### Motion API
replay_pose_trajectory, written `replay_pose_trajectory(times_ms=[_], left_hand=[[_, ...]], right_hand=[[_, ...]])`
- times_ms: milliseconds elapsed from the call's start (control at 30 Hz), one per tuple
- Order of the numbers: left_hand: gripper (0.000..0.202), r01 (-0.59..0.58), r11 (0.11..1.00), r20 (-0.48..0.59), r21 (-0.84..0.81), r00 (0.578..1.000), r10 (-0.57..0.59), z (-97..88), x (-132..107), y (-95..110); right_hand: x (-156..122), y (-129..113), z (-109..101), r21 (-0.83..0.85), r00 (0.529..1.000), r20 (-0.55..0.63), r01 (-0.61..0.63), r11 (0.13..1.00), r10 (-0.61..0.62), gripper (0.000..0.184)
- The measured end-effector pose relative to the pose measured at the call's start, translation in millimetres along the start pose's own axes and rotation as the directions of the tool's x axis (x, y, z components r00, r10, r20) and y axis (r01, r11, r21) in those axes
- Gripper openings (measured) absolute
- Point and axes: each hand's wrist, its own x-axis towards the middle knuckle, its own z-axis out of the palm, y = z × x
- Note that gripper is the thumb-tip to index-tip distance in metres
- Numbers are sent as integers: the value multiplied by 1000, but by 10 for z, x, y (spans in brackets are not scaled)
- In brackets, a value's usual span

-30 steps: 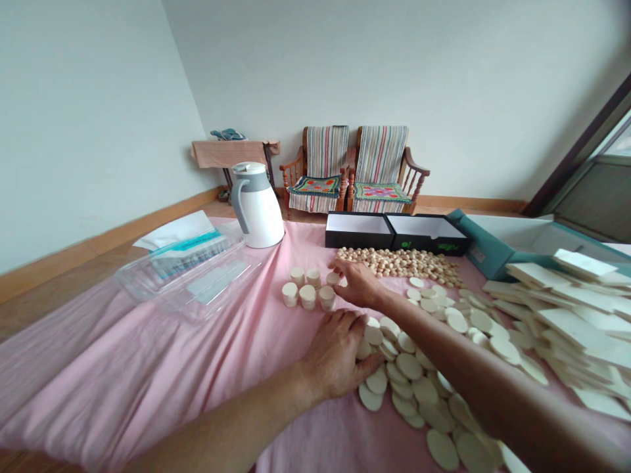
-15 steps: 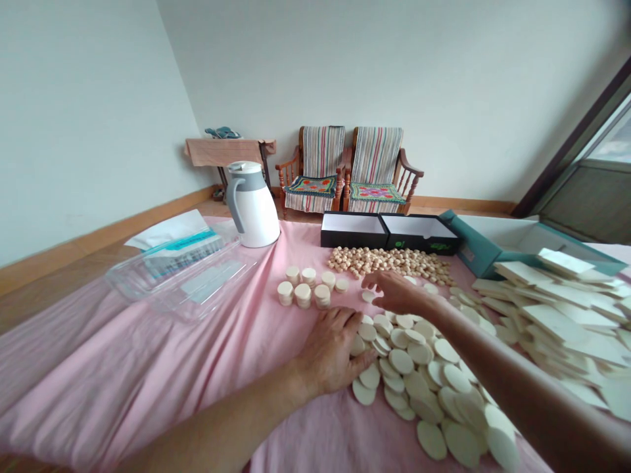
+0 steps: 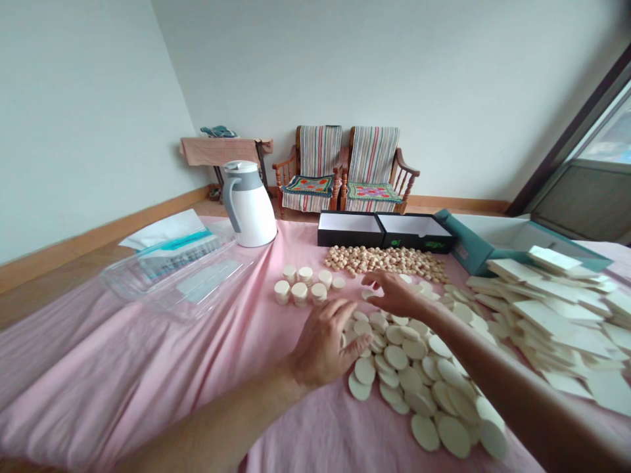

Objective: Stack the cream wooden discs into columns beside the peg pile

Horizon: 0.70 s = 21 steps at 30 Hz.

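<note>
My left hand (image 3: 325, 343) is beside the near left edge of a loose heap of pale wooden discs (image 3: 411, 378), palm down. Its fingers are stretched out, with the thumb spread over the heap, and it holds nothing. Farther off, my right hand (image 3: 397, 293) hovers low with bent fingers apart from the thumb. A single pale disc (image 3: 367, 294) shows just below its fingertips; whether they touch cannot be made out. To the left stand several short stacks of discs (image 3: 299, 292) in two rows. A lower disc piece (image 3: 338, 283) ends the back row.
Small wooden beads (image 3: 384, 261) lie before two open black box trays (image 3: 350, 238). A teal box (image 3: 473, 253) and a pile of pale flat boards (image 3: 566, 309) are right. Left are a white jug (image 3: 254, 213) and a clear plastic tray (image 3: 162, 289), all on pink cloth (image 3: 207, 374).
My left hand has lifted slightly and its fingers have bent a little more. My right hand stays nearly in place above the single disc. The whole view has shifted slightly.
</note>
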Motion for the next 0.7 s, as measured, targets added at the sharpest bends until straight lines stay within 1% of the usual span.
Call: replay_pose_trajectory(times_ms=[33, 67, 133, 167, 233, 333, 433, 500, 600, 700], left_hand=[[39, -9, 1000, -84, -30, 996, 6, -30, 7, 1], [33, -23, 998, -177, -62, 984, 12, -61, 14, 0], [19, -60, 989, -345, -134, 939, 10, -120, 24, -8], [16, -76, 982, -406, -173, 914, 0, -143, 27, -16], [18, -87, 965, -484, -248, 874, -45, -170, 30, -43], [18, -57, 941, -535, -333, 834, -138, -174, 34, -94], [15, -21, 925, -549, -379, 810, -207, -163, 47, -145], [14, -1, 921, -547, -389, 805, -230, -154, 57, -174], [12, 14, 921, -542, -389, 805, -241, -138, 63, -205], [11, 20, 921, -540, -389, 805, -245, -123, 60, -218]], right_hand=[[-4, -7, 22, -24, 1000, -1, -8, 1000, 8, 27], [-7, -18, 41, -47, 1000, -8, -9, 999, 8, 23], [3, -50, 70, -78, 999, -32, -11, 997, 8, 15], [19, -71, 78, -86, 999, -46, -15, 996, 11, 14], [76, -122, 84, -74, 997, -76, -13, 997, 8, 15], [209, -225, 89, -4, 984, -171, 42, 999, -42, 23], [341, -340, 123, 38, 964, -247, 113, 993, -100, 22], [400, -400, 159, 46, 960, -254, 136, 990, -120, 21], [436, -435, 196, 90, 960, -247, 156, 984, -130, 23], [403, -407, 156, 119, 961, -254, 143, 982, -109, 23]])
